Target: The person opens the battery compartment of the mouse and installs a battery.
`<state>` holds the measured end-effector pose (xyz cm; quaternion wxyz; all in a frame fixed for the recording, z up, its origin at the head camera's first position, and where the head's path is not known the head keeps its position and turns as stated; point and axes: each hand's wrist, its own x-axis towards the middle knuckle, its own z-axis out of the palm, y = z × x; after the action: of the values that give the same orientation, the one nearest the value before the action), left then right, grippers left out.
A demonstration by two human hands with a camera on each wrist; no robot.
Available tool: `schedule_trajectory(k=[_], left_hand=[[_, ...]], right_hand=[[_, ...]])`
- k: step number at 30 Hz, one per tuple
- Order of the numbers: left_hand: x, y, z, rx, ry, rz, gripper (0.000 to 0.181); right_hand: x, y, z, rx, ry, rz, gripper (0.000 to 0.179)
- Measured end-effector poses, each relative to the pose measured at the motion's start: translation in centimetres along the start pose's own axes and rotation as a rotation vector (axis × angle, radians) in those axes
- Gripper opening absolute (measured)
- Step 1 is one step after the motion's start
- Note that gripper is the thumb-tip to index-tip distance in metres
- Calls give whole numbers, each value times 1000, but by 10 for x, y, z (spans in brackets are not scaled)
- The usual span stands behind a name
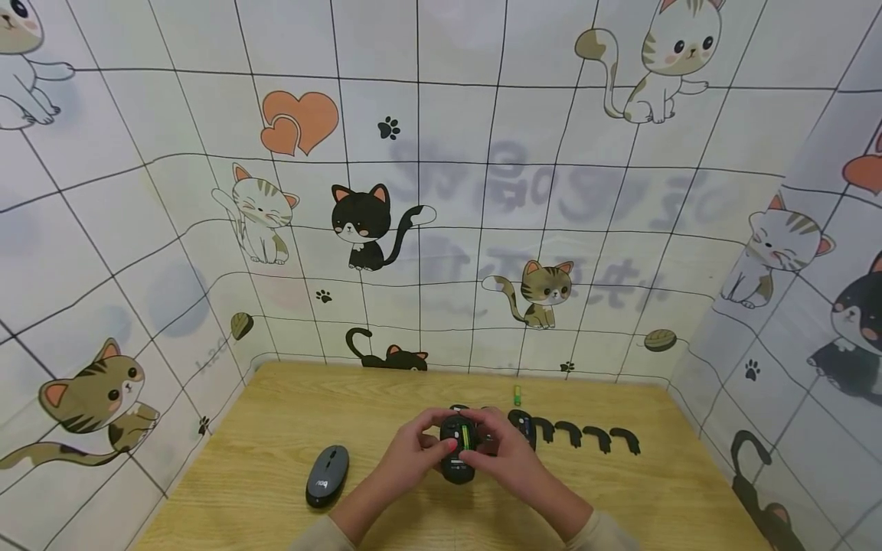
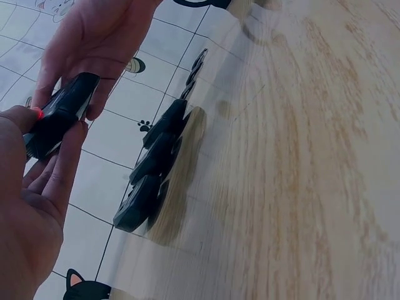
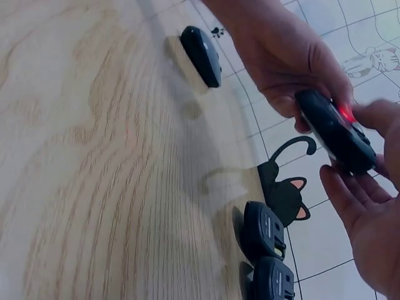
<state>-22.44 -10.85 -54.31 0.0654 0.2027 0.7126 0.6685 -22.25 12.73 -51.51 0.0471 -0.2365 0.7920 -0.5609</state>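
A black computer mouse (image 1: 458,468) is held underside up above the table, its battery slot uncovered. Inside the slot lies a green-and-yellow battery (image 1: 465,437). My left hand (image 1: 413,448) grips the mouse's left side, the thumb on the underside beside a glowing red light. From the right, my right hand (image 1: 508,459) holds the other side, with its thumb at the lower end of the slot. In the right wrist view the mouse (image 3: 334,131) is seen edge-on between both hands. The left wrist view shows the mouse (image 2: 59,122) tilted, fingers beneath it.
A grey-topped mouse (image 1: 328,476) lies at the left. Behind the hands more black mice (image 1: 521,422) stand in a row, partly hidden. Several curved black covers (image 1: 597,438) line up to the right. A loose green battery (image 1: 517,395) is near the back edge, before the cat-print wall sheet (image 1: 455,199).
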Motion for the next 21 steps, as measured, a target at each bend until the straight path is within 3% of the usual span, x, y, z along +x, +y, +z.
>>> schedule_trajectory(k=[7,13,21], left_hand=[[1,-1,-5,-24,-24,6,42],[2,-3,-6,-53,-20,-4,42],[2,-3,-8,-58,-50,-15,46]], right_hand=[[-1,6,-5,15,-137,-54,86],[-1,11,-7,-103,-197,-107,111],[1,14,-6,-179,-179,-125,111]])
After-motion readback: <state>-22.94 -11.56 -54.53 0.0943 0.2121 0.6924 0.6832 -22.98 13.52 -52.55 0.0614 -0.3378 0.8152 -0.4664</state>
